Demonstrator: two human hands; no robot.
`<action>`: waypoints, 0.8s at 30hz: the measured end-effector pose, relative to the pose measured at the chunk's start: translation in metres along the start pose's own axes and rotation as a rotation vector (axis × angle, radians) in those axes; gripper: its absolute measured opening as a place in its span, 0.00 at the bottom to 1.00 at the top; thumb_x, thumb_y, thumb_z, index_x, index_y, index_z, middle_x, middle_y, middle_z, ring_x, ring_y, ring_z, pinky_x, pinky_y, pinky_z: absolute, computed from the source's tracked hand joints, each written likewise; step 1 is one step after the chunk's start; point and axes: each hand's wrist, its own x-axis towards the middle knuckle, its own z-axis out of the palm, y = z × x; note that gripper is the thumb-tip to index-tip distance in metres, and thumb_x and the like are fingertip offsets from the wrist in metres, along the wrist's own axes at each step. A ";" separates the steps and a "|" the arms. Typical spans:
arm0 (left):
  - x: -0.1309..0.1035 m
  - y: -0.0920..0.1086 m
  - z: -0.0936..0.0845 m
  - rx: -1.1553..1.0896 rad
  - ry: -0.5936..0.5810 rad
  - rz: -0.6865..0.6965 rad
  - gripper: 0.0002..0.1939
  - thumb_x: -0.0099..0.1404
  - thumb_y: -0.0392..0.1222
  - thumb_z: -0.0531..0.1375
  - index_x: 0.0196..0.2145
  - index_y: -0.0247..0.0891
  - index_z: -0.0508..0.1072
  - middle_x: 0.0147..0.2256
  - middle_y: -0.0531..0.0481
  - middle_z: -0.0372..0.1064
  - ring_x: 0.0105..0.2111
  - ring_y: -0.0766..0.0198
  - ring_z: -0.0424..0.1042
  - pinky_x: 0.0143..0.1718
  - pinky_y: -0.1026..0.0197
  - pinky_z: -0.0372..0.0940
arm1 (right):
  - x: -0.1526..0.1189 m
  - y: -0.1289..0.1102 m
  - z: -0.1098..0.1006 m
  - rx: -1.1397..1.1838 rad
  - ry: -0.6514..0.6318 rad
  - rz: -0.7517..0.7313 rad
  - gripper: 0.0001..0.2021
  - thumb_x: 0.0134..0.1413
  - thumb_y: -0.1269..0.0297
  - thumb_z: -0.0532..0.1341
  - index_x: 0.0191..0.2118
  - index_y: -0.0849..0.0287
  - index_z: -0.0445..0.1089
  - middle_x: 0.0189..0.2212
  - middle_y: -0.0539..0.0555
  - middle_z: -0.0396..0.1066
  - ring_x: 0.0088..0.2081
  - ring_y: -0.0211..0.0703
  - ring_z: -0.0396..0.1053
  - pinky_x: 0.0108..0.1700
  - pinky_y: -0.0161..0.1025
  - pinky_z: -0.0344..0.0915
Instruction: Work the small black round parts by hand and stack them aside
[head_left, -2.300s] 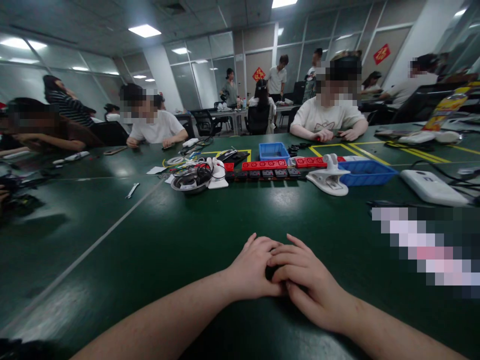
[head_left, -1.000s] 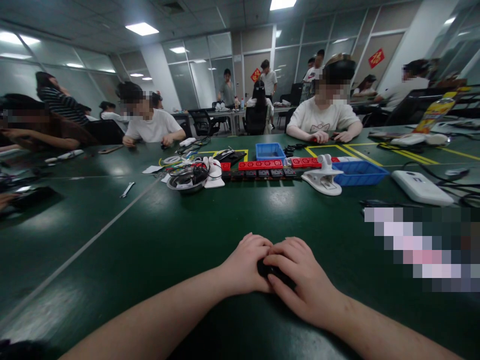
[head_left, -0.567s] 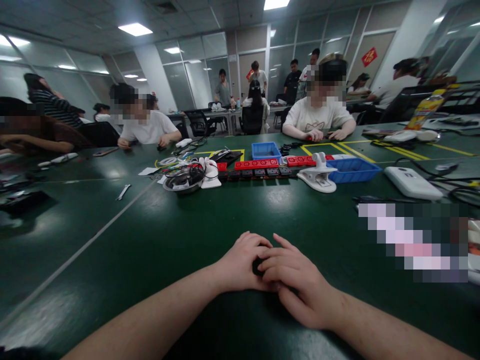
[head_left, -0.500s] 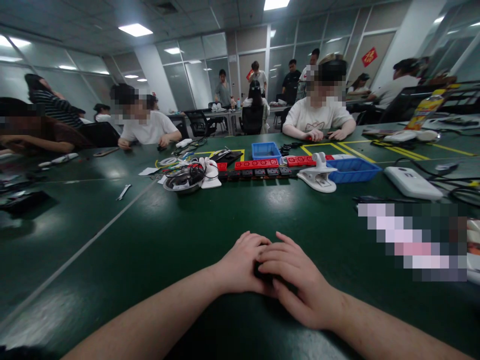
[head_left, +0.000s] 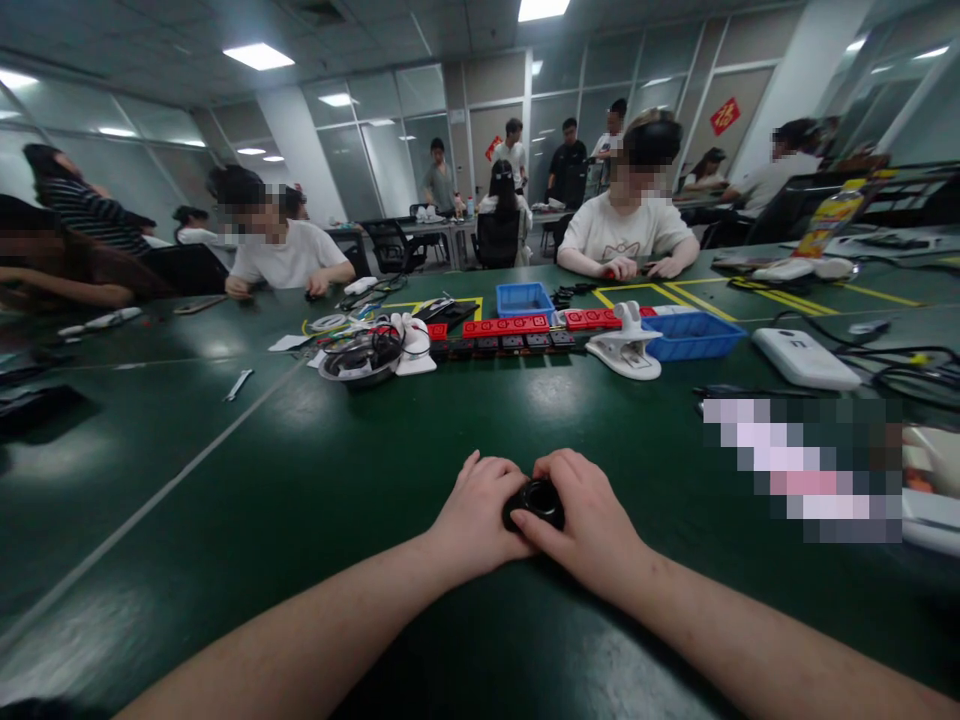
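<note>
Two bare hands meet over the near side of the green table, and between them is one round black piece with a ring-shaped top. The left hand grasps it from the left, its fingers curled around the far side; the right hand grips it from the right, thumb across the front. Across the middle of the table lie three red socket-like strips, a row of black modules just in front of them. Two white stands flank that row: a clip-footed one on the right and another on the left. One open-ended wrench lies alone toward the left; one white box-shaped device lies toward the right edge, and one yellow-labelled bottle stands near the far right corner. Of the containers, one metal bowl holds tangled black cables and a small pale piece. Two blue plastic bins, one behind the strips and one beside the clip-footed stand, show too little inside to tell their contents. Two co-workers in white shirts sit along the far edge.
</note>
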 end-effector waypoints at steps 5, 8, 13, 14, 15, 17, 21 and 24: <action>0.002 0.001 0.002 0.038 0.071 -0.079 0.19 0.47 0.46 0.62 0.38 0.40 0.67 0.39 0.50 0.64 0.43 0.56 0.63 0.56 0.43 0.43 | 0.006 0.004 0.001 0.031 0.024 0.003 0.11 0.45 0.62 0.60 0.36 0.60 0.63 0.33 0.55 0.63 0.37 0.46 0.60 0.40 0.47 0.60; 0.004 -0.001 0.002 0.040 0.083 -0.095 0.19 0.48 0.47 0.62 0.39 0.41 0.68 0.39 0.50 0.64 0.43 0.56 0.62 0.56 0.41 0.42 | 0.005 0.006 0.002 0.047 0.046 -0.018 0.12 0.46 0.63 0.60 0.38 0.60 0.65 0.35 0.56 0.62 0.38 0.47 0.60 0.41 0.47 0.60; 0.008 -0.011 0.001 0.035 0.097 -0.076 0.16 0.50 0.48 0.62 0.36 0.40 0.70 0.40 0.50 0.64 0.44 0.56 0.62 0.54 0.42 0.46 | 0.005 0.010 0.003 0.027 0.081 -0.069 0.15 0.49 0.66 0.56 0.45 0.62 0.65 0.38 0.59 0.60 0.41 0.48 0.59 0.44 0.48 0.60; 0.008 -0.012 0.001 0.030 0.096 -0.067 0.15 0.50 0.48 0.62 0.36 0.39 0.70 0.40 0.49 0.64 0.44 0.56 0.62 0.53 0.44 0.49 | 0.006 0.011 0.003 0.033 0.070 -0.083 0.16 0.50 0.67 0.55 0.46 0.62 0.65 0.39 0.59 0.60 0.42 0.48 0.59 0.44 0.48 0.60; 0.009 -0.013 0.001 0.023 0.094 -0.057 0.15 0.51 0.47 0.62 0.36 0.39 0.70 0.40 0.49 0.65 0.44 0.56 0.62 0.52 0.46 0.51 | 0.006 0.012 0.002 0.045 0.055 -0.099 0.16 0.50 0.68 0.54 0.46 0.61 0.65 0.39 0.59 0.61 0.42 0.47 0.59 0.44 0.48 0.60; 0.009 -0.015 0.000 0.008 0.096 -0.038 0.16 0.50 0.47 0.62 0.37 0.38 0.71 0.40 0.49 0.65 0.43 0.57 0.62 0.50 0.50 0.54 | 0.008 0.013 -0.001 0.081 0.021 -0.142 0.16 0.50 0.71 0.52 0.46 0.59 0.65 0.40 0.58 0.62 0.43 0.47 0.60 0.45 0.48 0.60; 0.008 -0.016 -0.002 -0.016 0.049 -0.004 0.17 0.50 0.47 0.62 0.39 0.40 0.70 0.42 0.49 0.64 0.45 0.57 0.61 0.52 0.48 0.50 | 0.007 0.012 -0.008 0.185 -0.032 -0.253 0.17 0.46 0.77 0.49 0.40 0.56 0.67 0.42 0.54 0.66 0.45 0.44 0.61 0.50 0.50 0.54; 0.008 -0.017 -0.002 -0.030 -0.018 0.022 0.19 0.50 0.47 0.62 0.40 0.41 0.69 0.43 0.49 0.63 0.47 0.56 0.60 0.54 0.45 0.46 | 0.003 0.010 -0.011 0.242 -0.069 -0.306 0.13 0.42 0.77 0.50 0.33 0.57 0.66 0.40 0.52 0.68 0.45 0.42 0.62 0.55 0.52 0.47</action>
